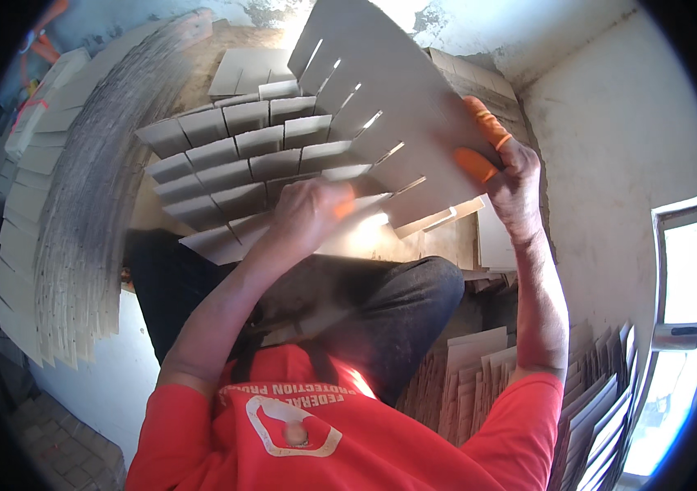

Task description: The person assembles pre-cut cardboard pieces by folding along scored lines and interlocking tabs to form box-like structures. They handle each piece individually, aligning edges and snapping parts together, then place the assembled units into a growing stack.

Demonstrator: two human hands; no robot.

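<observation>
My right hand (514, 176), with orange finger covers on its thumb and a finger, grips the right edge of a large grey slotted cardboard sheet (397, 90). The sheet is tilted, and a row of slots runs along its lower left edge. Beside those slots stands a cardboard divider grid (254, 141), made of several crossing strips. Some strip ends meet the slots. My left hand (307, 214) is at the near right side of the grid, close to the nearest strips. Motion smears its fingers and an orange finger cover, so its grip is unclear.
A long stack of slotted cardboard strips (90, 196) curves along the left. Many upright cardboard pieces (479, 364) stand at lower right. Another flat sheet (250, 69) lies behind the grid on the wooden table (365, 244). A wall (602, 147) and bright window (686, 270) are at right.
</observation>
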